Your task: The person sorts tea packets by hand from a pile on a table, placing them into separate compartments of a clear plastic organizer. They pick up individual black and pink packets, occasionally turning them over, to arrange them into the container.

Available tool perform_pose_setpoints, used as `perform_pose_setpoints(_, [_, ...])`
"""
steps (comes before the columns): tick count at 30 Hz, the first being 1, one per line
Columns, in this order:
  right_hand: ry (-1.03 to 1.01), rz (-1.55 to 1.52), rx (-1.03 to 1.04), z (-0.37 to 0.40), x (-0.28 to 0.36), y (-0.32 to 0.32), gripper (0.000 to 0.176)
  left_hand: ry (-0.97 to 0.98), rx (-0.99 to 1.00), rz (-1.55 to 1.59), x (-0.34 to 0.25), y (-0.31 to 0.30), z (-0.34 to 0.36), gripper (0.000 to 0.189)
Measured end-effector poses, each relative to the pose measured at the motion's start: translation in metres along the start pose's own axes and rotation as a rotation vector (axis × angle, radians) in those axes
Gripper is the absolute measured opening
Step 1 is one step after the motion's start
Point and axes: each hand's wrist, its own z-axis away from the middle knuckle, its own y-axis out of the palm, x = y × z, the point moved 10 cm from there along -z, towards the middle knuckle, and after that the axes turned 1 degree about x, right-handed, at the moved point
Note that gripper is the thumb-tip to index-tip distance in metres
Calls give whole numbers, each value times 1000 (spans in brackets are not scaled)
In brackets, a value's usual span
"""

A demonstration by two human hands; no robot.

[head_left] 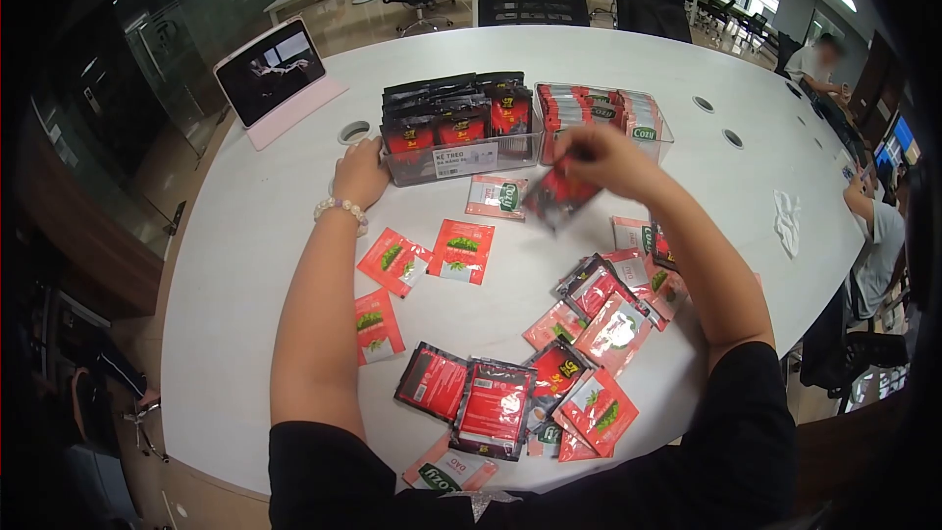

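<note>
My left hand point(361, 175), with a bead bracelet at its wrist, grips the left end of a clear plastic bin point(510, 150). Upright black-and-red coffee sachets point(461, 125) fill this bin. Pinched in my right hand point(610, 163) is a black-and-red coffee sachet point(561, 198), blurred by motion, held just in front of the bins. A second clear bin point(663, 133) beside the first contains pink Cozy tea sachets point(599, 110). Below my right hand lies a mixed pile of coffee and tea sachets point(613, 332). A Cozy sachet point(497, 196) lies flat before the coffee bin.
Several loose red tea sachets point(461, 251) lie centre-left, with more coffee sachets point(494, 407) near my body. A tablet point(270, 71) on a pink stand is at the back left. A white cloth point(787, 223) lies right. Other people point(876, 245) sit along the right edge.
</note>
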Motion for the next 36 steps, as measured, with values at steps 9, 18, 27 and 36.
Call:
perform_pose_setpoints(9, [-307,671,-294,-73,74,-19,18,-3,-17,0,-1,-2,1,27])
perform_pose_setpoints(18, [-78,837,-26,-122,16,33,42,-12,-1,7,-4,-6,2,28])
perform_pose_setpoints(27, [-83,735,-74,-30,60,9,31,20,-15,-12,0,-1,0,26])
perform_pose_setpoints(36, [249,667,421,115,5,29,71,-35,-2,23,-5,-8,3,25])
